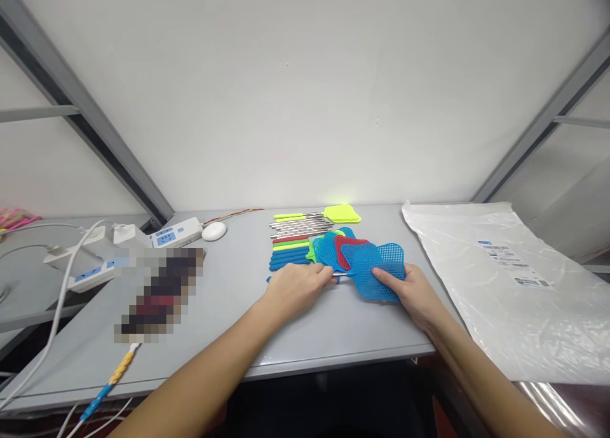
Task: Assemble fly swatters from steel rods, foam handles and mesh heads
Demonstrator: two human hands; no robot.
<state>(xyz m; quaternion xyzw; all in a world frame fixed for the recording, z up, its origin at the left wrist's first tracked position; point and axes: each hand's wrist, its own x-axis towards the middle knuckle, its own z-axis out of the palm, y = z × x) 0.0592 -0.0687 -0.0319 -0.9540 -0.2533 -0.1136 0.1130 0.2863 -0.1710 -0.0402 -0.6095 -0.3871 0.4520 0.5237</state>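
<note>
A blue fly swatter [379, 274] is held between both hands above the front of the table. My left hand [301, 287] is closed round its metal rod near the head. My right hand [408, 290] pinches the right side of the mesh head, thumb on top. Just behind lies a row of swatters with blue, green, yellow and red handles [290, 252], their heads overlapping, a red head [350, 250] among them. Farther back are several bare metal rods [300, 227] and yellow swatters [342, 213] stacked together.
A large white plastic mailing bag [495, 279] covers the table's right side. At left are power strips [174, 234], a round white device [214, 231], a pixelated phone-like object [162, 292] and a wrapped cable [112, 381]. A white wall [286, 107] stands behind the grey table [229, 298].
</note>
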